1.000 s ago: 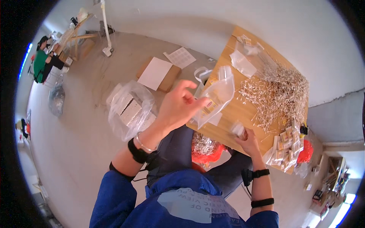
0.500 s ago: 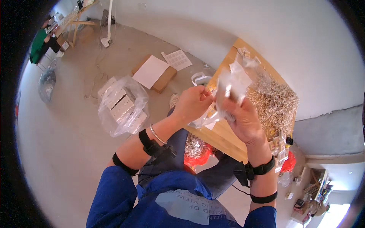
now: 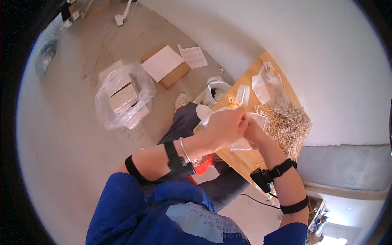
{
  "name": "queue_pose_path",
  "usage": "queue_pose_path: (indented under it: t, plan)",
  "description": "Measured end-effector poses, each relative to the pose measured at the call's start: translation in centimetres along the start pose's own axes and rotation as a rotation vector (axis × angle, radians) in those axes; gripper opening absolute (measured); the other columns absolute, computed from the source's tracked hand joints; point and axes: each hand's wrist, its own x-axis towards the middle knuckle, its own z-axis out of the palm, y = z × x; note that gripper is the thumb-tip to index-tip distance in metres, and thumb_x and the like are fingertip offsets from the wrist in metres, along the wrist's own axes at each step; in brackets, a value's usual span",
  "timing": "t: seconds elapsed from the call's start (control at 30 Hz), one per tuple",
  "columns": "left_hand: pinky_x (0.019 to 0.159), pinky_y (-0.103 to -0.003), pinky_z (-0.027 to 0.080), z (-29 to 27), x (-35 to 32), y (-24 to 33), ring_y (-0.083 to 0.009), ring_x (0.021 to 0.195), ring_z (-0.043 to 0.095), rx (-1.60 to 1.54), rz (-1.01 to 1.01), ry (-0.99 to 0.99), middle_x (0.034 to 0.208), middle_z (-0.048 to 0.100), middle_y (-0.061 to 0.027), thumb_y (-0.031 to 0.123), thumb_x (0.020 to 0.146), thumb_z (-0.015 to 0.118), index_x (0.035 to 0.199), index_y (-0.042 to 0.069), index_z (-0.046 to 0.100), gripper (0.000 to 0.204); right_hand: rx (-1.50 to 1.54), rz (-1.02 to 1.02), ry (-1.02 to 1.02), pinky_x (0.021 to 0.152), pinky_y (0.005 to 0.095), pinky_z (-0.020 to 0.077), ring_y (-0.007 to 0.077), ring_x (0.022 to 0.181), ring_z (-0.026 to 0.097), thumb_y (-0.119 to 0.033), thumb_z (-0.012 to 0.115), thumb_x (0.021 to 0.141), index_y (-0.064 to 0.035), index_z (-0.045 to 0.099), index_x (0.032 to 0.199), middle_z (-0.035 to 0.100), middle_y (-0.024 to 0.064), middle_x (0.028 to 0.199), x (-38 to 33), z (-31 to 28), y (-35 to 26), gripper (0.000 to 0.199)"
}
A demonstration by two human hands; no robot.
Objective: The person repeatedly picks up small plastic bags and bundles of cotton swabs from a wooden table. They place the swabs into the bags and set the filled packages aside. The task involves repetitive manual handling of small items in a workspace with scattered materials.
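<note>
My left hand [image 3: 226,127] and my right hand [image 3: 256,134] meet over the near part of the wooden table. The left one is closed, its fist partly covering the right fingertips. Thin clear plastic, apparently a bag [image 3: 241,144], is pinched between them, with edges showing around and below both hands. What the bag contains, if anything, is hidden. Just beyond the hands lies a clear plastic packet [image 3: 242,94] with yellow printed cards [image 3: 233,101] beside it. Right of my hands spreads a heap of small, thin gold-coloured pieces [image 3: 292,126].
Another clear bag [image 3: 264,87] lies on the wooden table [image 3: 255,67] near the wall. A white carrier bag [image 3: 216,89] stands left of the table. Farther left on the floor are a cardboard box [image 3: 179,75] and a clear sack of white boxes [image 3: 124,98]. A red bag [image 3: 203,165] sits below the table.
My hands have come together and lower, the left moving right. A blurred clear packet that was raised by the right hand is no longer there. My view has shifted.
</note>
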Motion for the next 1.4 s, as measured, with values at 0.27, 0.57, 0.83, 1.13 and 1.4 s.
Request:
queue_pose_path:
  t: [0.27, 0.57, 0.83, 1.13, 1.4]
  plan:
    - [0.062, -0.046, 0.049, 2.2, -0.7, -0.9, -0.036, 0.07, 0.063, -0.116, 0.0, -0.026, 0.076, 0.065, -0.0155, 0.024, 0.087, 0.055, 0.093, 0.006, 0.058, 0.019, 0.156, 0.092, 0.045, 0.089, 0.0366, 0.0427, 0.0245, 0.103, 0.055, -0.028, 0.064, 0.085, 0.0003, 0.055, 0.115, 0.06, 0.0116, 0.112, 3.9, 0.5, 2.6, 0.042]
    - [0.059, -0.044, 0.05, 3.1, -1.4, -1.6, -0.0349, 0.069, 0.064, -0.286, -0.051, -0.095, 0.075, 0.064, -0.0143, 0.019, 0.084, 0.058, 0.095, 0.007, 0.055, 0.017, -0.429, -0.314, 0.072, 0.091, 0.0393, 0.0416, 0.0284, 0.106, 0.054, -0.029, 0.065, 0.083, -0.001, 0.053, 0.117, 0.059, 0.0143, 0.113, 3.5, 0.9, 4.1, 0.046]
    - [0.059, -0.042, 0.05, 3.3, -2.6, -2.1, -0.034, 0.069, 0.065, -0.404, -0.008, -0.024, 0.075, 0.064, -0.0147, 0.018, 0.083, 0.059, 0.094, 0.008, 0.055, 0.015, -0.575, -0.404, 0.091, 0.093, 0.0417, 0.0406, 0.0318, 0.109, 0.053, -0.029, 0.067, 0.082, -0.0021, 0.051, 0.12, 0.058, 0.0168, 0.115, 4.1, 1.1, 4.1, 0.049]
    - [0.084, -0.041, 0.046, 2.4, -3.5, -10.0, -0.0352, 0.098, 0.056, -0.322, -0.147, 0.25, 0.103, 0.056, -0.0213, 0.009, 0.083, 0.06, 0.115, 0.002, 0.047, 0.035, -0.949, -0.54, 0.065, 0.094, 0.0442, 0.0406, 0.0357, 0.109, 0.053, -0.029, 0.069, 0.079, -0.003, 0.049, 0.122, 0.058, 0.0193, 0.112, 4.8, 0.2, 3.9, 0.054]
    - [0.099, -0.043, 0.038, 5.4, -5.0, -14.7, -0.039, 0.114, 0.045, -0.211, -0.191, 0.043, 0.12, 0.046, -0.0224, 0.003, 0.077, 0.066, 0.13, -0.002, 0.035, 0.061, -0.465, -0.286, 0.0, 0.073, 0.0271, 0.0493, 0.0182, 0.085, 0.06, -0.011, 0.06, 0.088, -0.0019, 0.052, 0.117, 0.062, 0.01, 0.099, 4.2, 0.8, 2.4, 0.032]
